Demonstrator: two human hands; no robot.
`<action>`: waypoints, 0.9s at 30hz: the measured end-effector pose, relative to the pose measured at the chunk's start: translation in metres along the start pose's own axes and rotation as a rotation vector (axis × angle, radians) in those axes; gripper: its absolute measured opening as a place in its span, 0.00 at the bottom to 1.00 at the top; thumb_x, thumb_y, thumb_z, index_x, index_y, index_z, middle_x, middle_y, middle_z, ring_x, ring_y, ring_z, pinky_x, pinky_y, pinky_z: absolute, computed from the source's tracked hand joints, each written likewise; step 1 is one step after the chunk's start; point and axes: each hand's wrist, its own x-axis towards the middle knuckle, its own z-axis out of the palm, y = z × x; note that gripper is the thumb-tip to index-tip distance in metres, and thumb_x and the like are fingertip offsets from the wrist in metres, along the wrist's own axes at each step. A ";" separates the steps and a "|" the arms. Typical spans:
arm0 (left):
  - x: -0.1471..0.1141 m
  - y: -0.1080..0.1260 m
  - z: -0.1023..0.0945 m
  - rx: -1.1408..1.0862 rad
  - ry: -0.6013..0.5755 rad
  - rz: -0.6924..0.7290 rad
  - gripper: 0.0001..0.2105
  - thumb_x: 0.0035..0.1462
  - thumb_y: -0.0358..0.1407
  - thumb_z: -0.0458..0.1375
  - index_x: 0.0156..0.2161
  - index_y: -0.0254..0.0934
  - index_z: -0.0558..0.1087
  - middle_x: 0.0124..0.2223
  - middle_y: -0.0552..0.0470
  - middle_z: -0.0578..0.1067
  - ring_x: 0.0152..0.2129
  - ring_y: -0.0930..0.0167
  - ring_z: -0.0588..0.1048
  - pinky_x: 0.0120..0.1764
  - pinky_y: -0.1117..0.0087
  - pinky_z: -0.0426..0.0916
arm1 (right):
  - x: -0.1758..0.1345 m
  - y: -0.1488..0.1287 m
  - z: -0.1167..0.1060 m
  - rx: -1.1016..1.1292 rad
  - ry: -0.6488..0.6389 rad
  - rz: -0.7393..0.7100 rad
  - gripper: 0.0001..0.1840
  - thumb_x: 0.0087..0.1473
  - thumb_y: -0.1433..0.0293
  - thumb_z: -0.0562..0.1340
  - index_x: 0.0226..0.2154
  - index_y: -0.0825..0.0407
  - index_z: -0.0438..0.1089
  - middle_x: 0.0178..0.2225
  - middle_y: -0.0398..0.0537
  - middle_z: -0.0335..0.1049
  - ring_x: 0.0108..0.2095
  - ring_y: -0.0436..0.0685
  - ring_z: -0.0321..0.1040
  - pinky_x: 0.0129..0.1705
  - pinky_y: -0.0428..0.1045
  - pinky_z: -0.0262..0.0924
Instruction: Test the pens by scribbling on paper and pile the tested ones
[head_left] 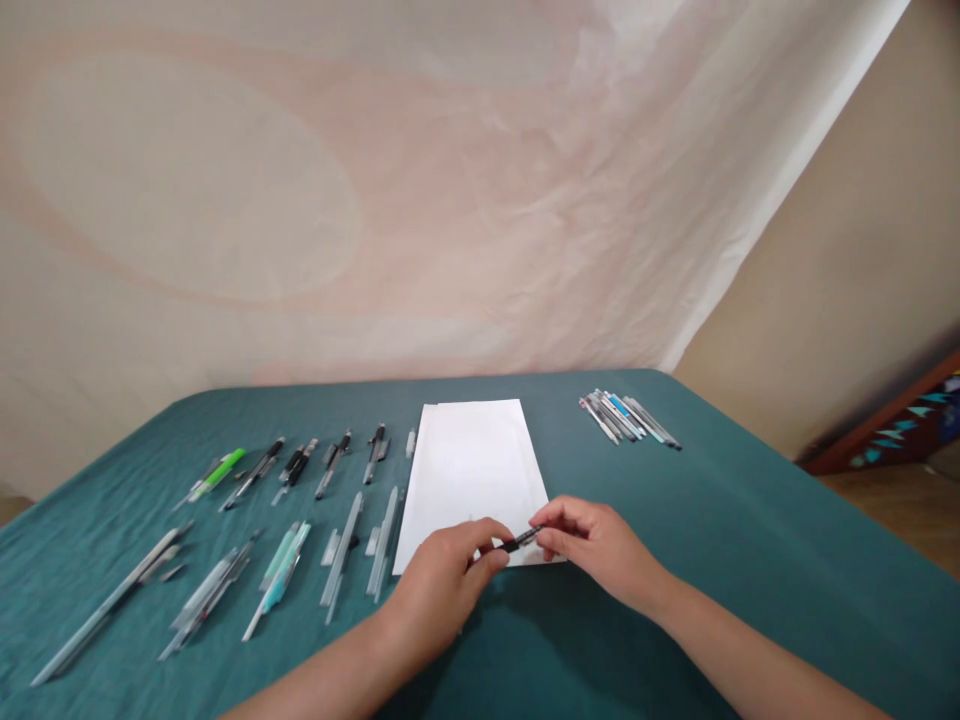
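Between hands [451,572] [598,542], pen [517,543] crosswise, tip unclear

Slim dark pen [521,541], aslant between left hand [448,572] and right hand [600,548]

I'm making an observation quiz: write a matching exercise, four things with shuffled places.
1. slim black pen piece
2. white rectangular paper
3. bright green pen part
4. pile of slim pens

A. left of the paper
B. held by left hand and right hand
C. right of the paper
D. middle of the dark green cloth

Pairs: 1-B, 2-D, 3-A, 4-C
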 end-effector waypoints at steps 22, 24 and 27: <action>-0.003 -0.001 -0.013 0.360 0.027 0.109 0.13 0.61 0.39 0.48 0.42 0.45 0.75 0.32 0.51 0.73 0.31 0.70 0.72 0.33 0.75 0.60 | -0.004 0.006 -0.003 -0.559 -0.070 -0.391 0.17 0.63 0.62 0.49 0.30 0.52 0.66 0.27 0.44 0.66 0.28 0.51 0.63 0.31 0.45 0.56; -0.002 -0.001 -0.013 0.339 0.034 0.125 0.13 0.61 0.39 0.48 0.42 0.44 0.75 0.31 0.51 0.73 0.30 0.70 0.71 0.32 0.75 0.59 | -0.006 0.003 -0.003 -0.544 -0.047 -0.384 0.16 0.62 0.62 0.50 0.29 0.52 0.65 0.26 0.44 0.65 0.28 0.50 0.62 0.31 0.45 0.55; -0.002 -0.001 -0.012 0.336 0.048 0.143 0.14 0.61 0.39 0.47 0.43 0.44 0.75 0.31 0.50 0.73 0.29 0.70 0.71 0.32 0.75 0.59 | -0.007 0.000 -0.002 -0.495 -0.028 -0.345 0.17 0.62 0.63 0.50 0.27 0.52 0.64 0.24 0.43 0.64 0.26 0.49 0.62 0.30 0.44 0.54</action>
